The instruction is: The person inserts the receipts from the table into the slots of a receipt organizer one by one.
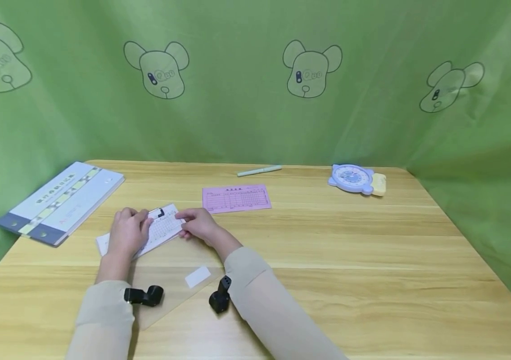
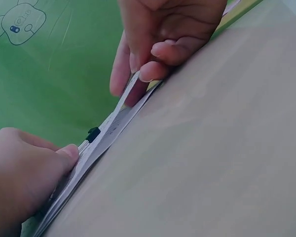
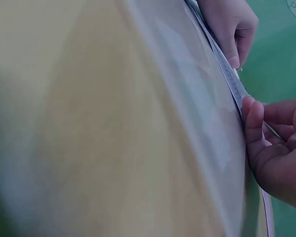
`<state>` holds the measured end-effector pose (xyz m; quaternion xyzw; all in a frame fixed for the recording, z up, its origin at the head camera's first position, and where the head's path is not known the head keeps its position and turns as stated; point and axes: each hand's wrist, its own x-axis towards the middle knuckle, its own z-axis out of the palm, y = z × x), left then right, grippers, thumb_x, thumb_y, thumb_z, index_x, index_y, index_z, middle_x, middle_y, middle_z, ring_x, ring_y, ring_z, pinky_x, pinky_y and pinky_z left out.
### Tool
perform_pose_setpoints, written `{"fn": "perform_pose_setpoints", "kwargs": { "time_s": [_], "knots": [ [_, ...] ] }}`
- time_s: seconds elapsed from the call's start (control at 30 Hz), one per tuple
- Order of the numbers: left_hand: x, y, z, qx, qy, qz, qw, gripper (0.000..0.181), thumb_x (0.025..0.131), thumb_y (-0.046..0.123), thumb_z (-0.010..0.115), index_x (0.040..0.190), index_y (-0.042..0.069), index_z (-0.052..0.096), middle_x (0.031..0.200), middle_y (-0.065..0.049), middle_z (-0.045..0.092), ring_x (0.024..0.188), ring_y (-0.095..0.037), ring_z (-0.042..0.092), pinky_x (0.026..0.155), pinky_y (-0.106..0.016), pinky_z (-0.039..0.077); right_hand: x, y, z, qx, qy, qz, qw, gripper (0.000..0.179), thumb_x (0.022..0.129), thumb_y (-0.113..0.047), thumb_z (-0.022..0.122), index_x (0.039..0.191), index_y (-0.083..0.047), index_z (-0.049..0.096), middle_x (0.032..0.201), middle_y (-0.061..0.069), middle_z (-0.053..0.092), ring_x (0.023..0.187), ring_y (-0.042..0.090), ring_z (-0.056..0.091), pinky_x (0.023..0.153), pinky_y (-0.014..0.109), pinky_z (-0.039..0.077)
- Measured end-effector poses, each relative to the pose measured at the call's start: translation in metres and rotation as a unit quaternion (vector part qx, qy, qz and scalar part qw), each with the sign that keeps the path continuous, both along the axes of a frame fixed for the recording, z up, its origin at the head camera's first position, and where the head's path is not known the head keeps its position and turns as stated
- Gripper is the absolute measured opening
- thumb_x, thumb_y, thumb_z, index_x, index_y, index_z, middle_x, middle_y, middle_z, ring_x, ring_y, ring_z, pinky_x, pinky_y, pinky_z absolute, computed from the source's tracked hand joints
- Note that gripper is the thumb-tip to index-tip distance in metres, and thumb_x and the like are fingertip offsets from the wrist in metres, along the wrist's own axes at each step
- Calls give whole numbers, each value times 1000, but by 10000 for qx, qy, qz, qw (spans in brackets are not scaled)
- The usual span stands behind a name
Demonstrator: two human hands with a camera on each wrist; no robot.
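Note:
A stack of white printed form slips (image 1: pixel 162 231) lies at a slant on the left part of the table, partly over a clear plastic folder (image 1: pixel 165 280). My left hand (image 1: pixel 126 232) rests over the slips, its thumb and finger at the wire handles of a small black binder clip (image 2: pixel 92 134). With thumb and fingertips, my right hand (image 1: pixel 198 225) pinches the right end of the upper slips. In the left wrist view, the pinched slips stand a little apart from a lower sheet (image 2: pixel 119 129). The left palm covers part of the stack.
A blue-and-white account book (image 1: pixel 63 197) lies at the left edge. Beyond the right hand is a pink printed form (image 1: pixel 237 198), with a pale green pen (image 1: pixel 260 171) behind it. A blue clock-shaped item (image 1: pixel 351 178) and a cream block (image 1: pixel 379 184) sit at the back right.

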<state>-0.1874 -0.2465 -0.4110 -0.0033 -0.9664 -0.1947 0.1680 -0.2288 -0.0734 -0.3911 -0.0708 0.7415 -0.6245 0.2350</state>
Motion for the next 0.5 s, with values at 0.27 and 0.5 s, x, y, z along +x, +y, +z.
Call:
{"fn": "perform_pose_setpoints", "kwargs": {
  "time_s": [0.27,0.5],
  "knots": [
    [3,0,2,271,50,164,9995,33,86,17,50,108,-7,54,96,-24,44,91,-38,38,77,-48,29,11,17,1,-103,75,246,9996,27,78,9,53,104,4,57,78,9,59,55,14,54,52,23,47],
    [3,3,1,386,19,211,9990,34,85,17,50,109,-6,54,96,-24,44,91,-37,38,76,-47,29,21,35,3,-40,134,407,9991,27,80,2,56,107,5,55,82,9,59,57,15,55,53,25,48]
  ]
}}
